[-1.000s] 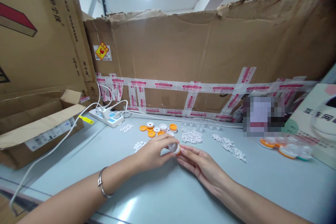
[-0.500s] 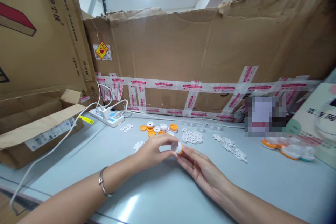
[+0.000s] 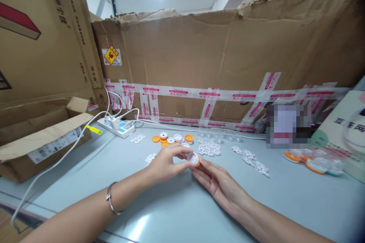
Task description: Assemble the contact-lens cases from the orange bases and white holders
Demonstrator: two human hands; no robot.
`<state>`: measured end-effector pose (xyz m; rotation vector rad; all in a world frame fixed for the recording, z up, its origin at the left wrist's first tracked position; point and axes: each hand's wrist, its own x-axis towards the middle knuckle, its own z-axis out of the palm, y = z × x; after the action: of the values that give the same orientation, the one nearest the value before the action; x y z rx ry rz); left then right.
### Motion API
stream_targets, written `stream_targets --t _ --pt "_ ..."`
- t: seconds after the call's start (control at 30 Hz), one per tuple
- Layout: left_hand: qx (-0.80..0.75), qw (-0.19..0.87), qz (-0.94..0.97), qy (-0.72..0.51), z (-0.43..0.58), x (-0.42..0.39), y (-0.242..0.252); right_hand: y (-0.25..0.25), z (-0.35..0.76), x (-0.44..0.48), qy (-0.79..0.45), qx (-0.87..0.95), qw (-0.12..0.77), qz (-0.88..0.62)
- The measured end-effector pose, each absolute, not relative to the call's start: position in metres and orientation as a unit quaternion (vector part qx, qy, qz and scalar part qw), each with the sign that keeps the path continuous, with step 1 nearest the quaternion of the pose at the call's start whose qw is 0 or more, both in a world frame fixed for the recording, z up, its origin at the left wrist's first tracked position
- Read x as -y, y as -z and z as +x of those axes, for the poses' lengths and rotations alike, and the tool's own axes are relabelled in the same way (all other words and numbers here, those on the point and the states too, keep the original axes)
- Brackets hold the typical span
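Note:
Between my hands, above the middle of the table, is a small round white-and-orange plastic cap-like part (image 3: 193,159), tilted so its hollow white side shows. My left hand (image 3: 171,161) pinches its left edge between thumb and fingers. From the right, my right hand (image 3: 215,177) grips its orange side with thumb and fingertips. Just beyond lie several round orange and white rings (image 3: 177,138), partly hidden by my left hand. Small white discs (image 3: 150,158) lie left of that hand. White perforated pieces (image 3: 209,148) are heaped behind the held part.
More white pieces (image 3: 253,160) lie to the right, with clear plastic domes (image 3: 219,135) at the back. Domed orange-and-white assemblies (image 3: 316,164) sit far right. A power strip (image 3: 116,127) with cables and an open cardboard box (image 3: 42,136) are left. A tall cardboard wall (image 3: 228,53) closes the back.
The round part has turned slightly, showing more of its hollow white side. My left fingers have shifted a little on its rim; my right hand stays nearly still.

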<state>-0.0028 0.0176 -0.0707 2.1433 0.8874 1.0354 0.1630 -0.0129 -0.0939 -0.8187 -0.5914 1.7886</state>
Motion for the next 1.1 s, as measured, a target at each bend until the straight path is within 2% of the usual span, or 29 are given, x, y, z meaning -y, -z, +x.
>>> stream_targets --t 0.7,1.1 --pt "-0.338 0.24 0.821 -0.392 -0.0015 -0.0104 0.0675 0.0932 0.1601 0.0146 -0.745 0.244 0.528 -0.327" --pt "-0.329 0.157 0.866 -0.343 -0.0047 -0.0084 0.068 0.0931 0.1592 0.0159 -0.736 0.265 0.521 -0.342"
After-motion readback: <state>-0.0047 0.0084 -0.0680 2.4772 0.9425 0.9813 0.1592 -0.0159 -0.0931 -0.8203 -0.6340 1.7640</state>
